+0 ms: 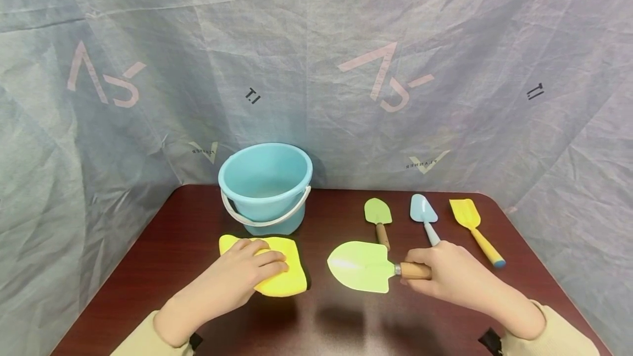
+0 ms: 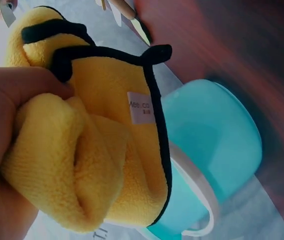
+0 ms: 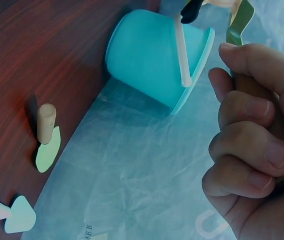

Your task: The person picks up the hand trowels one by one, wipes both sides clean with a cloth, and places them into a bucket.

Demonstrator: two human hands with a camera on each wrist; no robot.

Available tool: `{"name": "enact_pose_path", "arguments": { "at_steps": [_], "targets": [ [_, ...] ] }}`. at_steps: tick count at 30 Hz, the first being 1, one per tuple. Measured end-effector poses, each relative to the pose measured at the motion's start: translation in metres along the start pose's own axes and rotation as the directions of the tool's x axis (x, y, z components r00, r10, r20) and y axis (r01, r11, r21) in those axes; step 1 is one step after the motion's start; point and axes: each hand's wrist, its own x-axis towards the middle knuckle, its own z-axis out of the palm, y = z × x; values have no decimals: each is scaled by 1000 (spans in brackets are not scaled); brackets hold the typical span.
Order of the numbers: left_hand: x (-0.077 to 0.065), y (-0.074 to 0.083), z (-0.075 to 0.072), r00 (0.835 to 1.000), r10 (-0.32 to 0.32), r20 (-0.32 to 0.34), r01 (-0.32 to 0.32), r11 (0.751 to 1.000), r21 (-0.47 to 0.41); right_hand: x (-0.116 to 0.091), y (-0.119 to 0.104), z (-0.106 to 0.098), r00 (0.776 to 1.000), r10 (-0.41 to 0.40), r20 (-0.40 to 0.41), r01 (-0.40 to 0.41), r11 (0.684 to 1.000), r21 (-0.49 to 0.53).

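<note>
My left hand (image 1: pixel 249 268) grips a yellow cloth (image 1: pixel 292 273) bunched in its fingers, held just in front of the bucket. In the left wrist view the cloth (image 2: pixel 117 80) shows a black edging, a corner loop and a small white label. My right hand (image 1: pixel 447 271) holds a light green trowel (image 1: pixel 358 267) by its wooden handle, the blade pointing left toward the cloth. The right wrist view shows the fingers (image 3: pixel 251 145) curled round the handle. A light blue bucket (image 1: pixel 264 174) with a white handle stands upright behind the cloth.
To the right on the dark red table (image 1: pixel 148 257) lie a small green trowel (image 1: pixel 378 212) with a wooden handle, a light blue trowel (image 1: pixel 422 209) and a yellow shovel (image 1: pixel 466 213). A grey sheet (image 1: pixel 306 70) hangs behind the table.
</note>
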Motion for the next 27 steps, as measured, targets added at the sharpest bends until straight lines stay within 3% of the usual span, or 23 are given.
{"name": "enact_pose_path", "arguments": {
  "at_steps": [9,14,19,27],
  "targets": [
    [-10,-9,-4,993,-118,-9,117,992,-40,0,2,3,1000,9,17,-9,1000,9],
    [-11,-12,-10,982,-177,-70,177,984,-9,0,2,4,1000,18,23,-18,1000,3],
    [-6,-14,-18,962,-229,-147,230,973,-10,0,3,5,999,28,35,-28,1000,-4],
    [10,-8,-31,935,-279,-217,283,959,-13,1,5,6,999,22,31,-21,1000,-14]
  ]
}}
